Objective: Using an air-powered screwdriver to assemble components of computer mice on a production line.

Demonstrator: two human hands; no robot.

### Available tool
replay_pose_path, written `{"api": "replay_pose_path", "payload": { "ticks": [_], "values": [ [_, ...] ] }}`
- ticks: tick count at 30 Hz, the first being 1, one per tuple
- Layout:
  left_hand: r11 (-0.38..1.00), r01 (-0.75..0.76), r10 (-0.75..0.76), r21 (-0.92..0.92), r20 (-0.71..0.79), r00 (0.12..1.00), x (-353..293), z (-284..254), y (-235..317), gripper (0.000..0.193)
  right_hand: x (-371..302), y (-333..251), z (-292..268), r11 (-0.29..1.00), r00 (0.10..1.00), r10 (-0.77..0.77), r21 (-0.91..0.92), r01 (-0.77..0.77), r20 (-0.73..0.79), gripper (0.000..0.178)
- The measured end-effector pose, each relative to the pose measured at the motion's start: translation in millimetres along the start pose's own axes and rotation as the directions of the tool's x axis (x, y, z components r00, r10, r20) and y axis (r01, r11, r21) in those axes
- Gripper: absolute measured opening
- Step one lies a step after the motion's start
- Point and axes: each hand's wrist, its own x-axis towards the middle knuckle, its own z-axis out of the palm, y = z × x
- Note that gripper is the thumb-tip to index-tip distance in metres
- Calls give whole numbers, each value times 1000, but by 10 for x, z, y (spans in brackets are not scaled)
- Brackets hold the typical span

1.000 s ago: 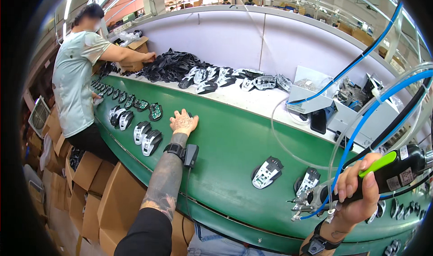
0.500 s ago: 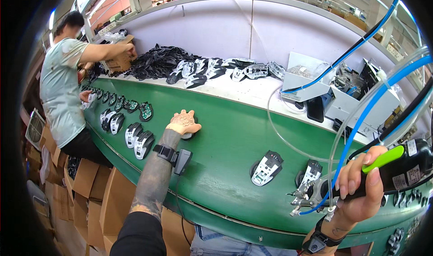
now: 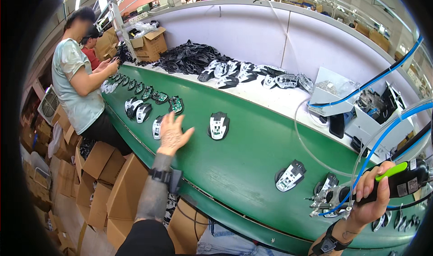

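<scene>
My left hand (image 3: 172,136) hovers with fingers spread over a black-and-white mouse shell (image 3: 157,127), partly hiding it. Apart from it, to the right, lies another mouse shell (image 3: 219,126) with its white inner side up. At the right my right hand (image 3: 373,190) grips a black electric screwdriver (image 3: 403,182) with a green lever and hoses attached. The screwdriver's metal head (image 3: 325,199) is beside and partly over a mouse shell (image 3: 328,183). One more open shell (image 3: 289,176) lies to the left of that head.
Small green circuit boards (image 3: 176,104) line the green conveyor belt (image 3: 246,175). Behind are a black heap (image 3: 191,55), piled shells (image 3: 228,81) and a white screw-feeding machine (image 3: 331,85). A co-worker (image 3: 76,80) stands at left, near cardboard boxes (image 3: 101,184). A blue hose (image 3: 383,136) arches at right.
My left hand has let go of the mouse shell it covered and moved left. The view has shifted left. My right hand still holds the screwdriver. The co-worker's arms have moved.
</scene>
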Motion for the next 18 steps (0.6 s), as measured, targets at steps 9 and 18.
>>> {"api": "replay_pose_path", "payload": {
  "ticks": [9, 18],
  "values": [
    [982, 182, -166, -42, 253, 953, -101, 13, -62, 53, 8, 56, 103, 999, 999, 30, -12, -29, 33, 26],
    [858, 61, -6, -510, 109, 994, 26, 56, -308, 47, 37, 119, 221, 998, 993, -35, -43, 40, 115, 18]
  ]
}}
